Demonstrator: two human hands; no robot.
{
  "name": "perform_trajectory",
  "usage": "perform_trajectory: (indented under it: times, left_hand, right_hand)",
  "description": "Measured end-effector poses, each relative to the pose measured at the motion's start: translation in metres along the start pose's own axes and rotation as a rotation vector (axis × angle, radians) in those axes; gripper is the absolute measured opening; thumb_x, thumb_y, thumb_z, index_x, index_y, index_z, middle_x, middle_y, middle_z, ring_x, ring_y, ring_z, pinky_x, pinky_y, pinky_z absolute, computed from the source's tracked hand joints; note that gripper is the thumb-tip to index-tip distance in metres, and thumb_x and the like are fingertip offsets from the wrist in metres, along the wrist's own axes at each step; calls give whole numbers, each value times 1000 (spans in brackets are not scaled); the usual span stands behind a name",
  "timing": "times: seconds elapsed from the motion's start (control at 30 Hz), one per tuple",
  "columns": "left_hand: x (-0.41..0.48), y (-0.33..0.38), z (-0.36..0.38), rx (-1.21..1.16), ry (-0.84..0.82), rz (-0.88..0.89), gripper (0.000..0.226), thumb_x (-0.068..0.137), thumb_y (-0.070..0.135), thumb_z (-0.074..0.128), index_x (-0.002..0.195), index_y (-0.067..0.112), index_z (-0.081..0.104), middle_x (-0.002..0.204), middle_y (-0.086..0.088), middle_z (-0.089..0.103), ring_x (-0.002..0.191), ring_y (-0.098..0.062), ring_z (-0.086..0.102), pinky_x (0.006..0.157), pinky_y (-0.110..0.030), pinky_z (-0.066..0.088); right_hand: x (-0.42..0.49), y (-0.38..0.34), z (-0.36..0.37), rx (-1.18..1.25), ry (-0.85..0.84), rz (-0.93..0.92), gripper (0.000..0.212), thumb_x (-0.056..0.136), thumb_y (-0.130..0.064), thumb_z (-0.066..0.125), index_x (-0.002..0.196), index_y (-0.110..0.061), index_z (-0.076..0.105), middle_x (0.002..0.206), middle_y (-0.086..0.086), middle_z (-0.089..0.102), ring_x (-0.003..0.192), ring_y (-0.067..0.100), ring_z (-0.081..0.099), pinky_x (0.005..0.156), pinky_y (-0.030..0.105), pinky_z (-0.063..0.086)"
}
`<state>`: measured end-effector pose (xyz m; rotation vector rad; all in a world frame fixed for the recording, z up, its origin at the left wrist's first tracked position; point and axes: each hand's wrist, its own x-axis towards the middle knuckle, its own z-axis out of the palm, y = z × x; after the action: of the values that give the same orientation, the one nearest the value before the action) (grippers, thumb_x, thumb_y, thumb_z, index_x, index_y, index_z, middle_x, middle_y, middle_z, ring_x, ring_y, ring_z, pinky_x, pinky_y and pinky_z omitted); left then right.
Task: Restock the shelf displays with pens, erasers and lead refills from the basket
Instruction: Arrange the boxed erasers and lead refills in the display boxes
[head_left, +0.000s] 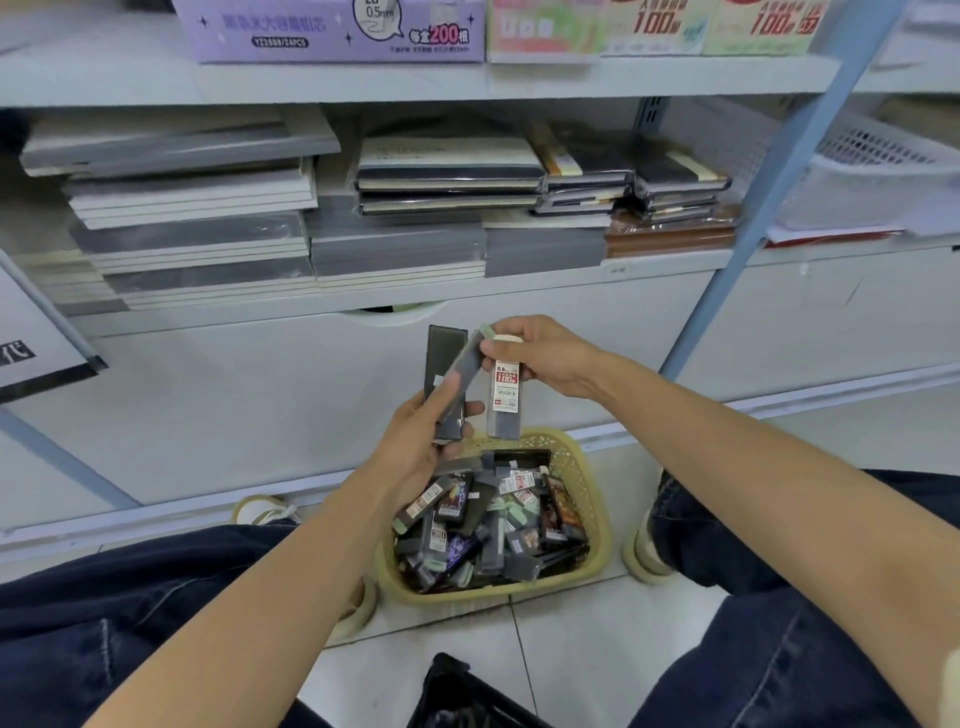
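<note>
A yellow plastic basket (589, 488) stands on the floor between my feet, full of lead refill cases (488, 525). Above it my left hand (421, 441) grips two dark grey refill cases (445, 358), one upright and one tilted right. My right hand (545, 353) pinches the green-capped top of the tilted case and holds a clear refill case with a red and white label (505, 395) hanging down. Both hands are in front of the white base panel of the shelf (260, 395).
The shelf above holds stacks of grey notebooks (208, 244) and wrapped black notebooks (452, 176). Lead refill display boxes (332, 31) sit on the top shelf. A white mesh tray (872, 171) is at right, a blue upright (769, 197) beside it. A black object (457, 691) lies near me.
</note>
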<state>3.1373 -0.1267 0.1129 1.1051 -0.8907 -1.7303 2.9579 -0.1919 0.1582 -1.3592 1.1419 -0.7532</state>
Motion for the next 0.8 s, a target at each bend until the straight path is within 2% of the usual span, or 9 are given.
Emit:
perform_trajectory:
  times: [0.17, 0.27, 0.37, 0.43, 0.53, 0.67, 0.8]
  left_hand:
    - [1, 18, 10, -233, -124, -65, 60, 84, 64, 53, 117, 14, 62, 81, -6, 62, 61, -16, 53, 46, -21, 41]
    - [3, 24, 9, -356, -143, -83, 47, 86, 49, 58, 109, 8, 62, 81, -8, 63, 59, -17, 52, 45, -22, 38]
    - [6, 28, 5, -306, -117, -55, 26, 79, 25, 67, 96, 6, 62, 75, -4, 64, 56, -11, 54, 43, -19, 39]
    - [8, 30, 7, -244, -54, -13, 29, 75, 16, 72, 99, 5, 61, 66, -1, 60, 55, -10, 54, 43, -18, 40]
    - [10, 33, 10, -102, 54, 120, 26, 79, 12, 73, 103, 10, 60, 67, 1, 62, 56, -8, 53, 46, -18, 43]
    - [8, 40, 15, 50, 97, 295, 23, 86, 9, 70, 106, 12, 58, 76, 1, 65, 56, -10, 52, 50, -20, 42]
    - [-1, 51, 27, 126, 29, 255, 42, 76, 27, 76, 113, 16, 60, 90, 2, 69, 71, -11, 56, 55, -21, 42]
  right_hand:
    - [0, -16, -9, -130, -74, -97, 12, 95, -12, 60, 104, -4, 63, 77, 2, 66, 64, 6, 57, 51, 15, 38]
    - [0, -24, -18, -181, -104, -131, 15, 94, -13, 61, 106, -4, 64, 79, 2, 66, 70, 7, 59, 55, 17, 40]
    - [-2, -29, -27, -205, -126, -143, 17, 94, -12, 62, 110, -11, 65, 85, 6, 67, 76, 11, 60, 56, 20, 38]
    - [-3, -32, -32, -206, -137, -122, 30, 93, -10, 62, 122, -13, 61, 89, 8, 68, 78, 11, 61, 54, 19, 38]
    - [-3, -40, -40, -148, -163, -69, 37, 94, -13, 61, 130, -10, 57, 91, 7, 67, 80, 11, 58, 60, 20, 40]
    - [-7, -46, -43, -92, -214, -33, 32, 95, -22, 58, 115, 3, 62, 79, -4, 67, 71, 5, 56, 61, 17, 39]
    - [-10, -58, -35, -184, -195, -75, 23, 95, -24, 60, 98, -1, 66, 78, -3, 66, 69, 4, 58, 60, 16, 45]
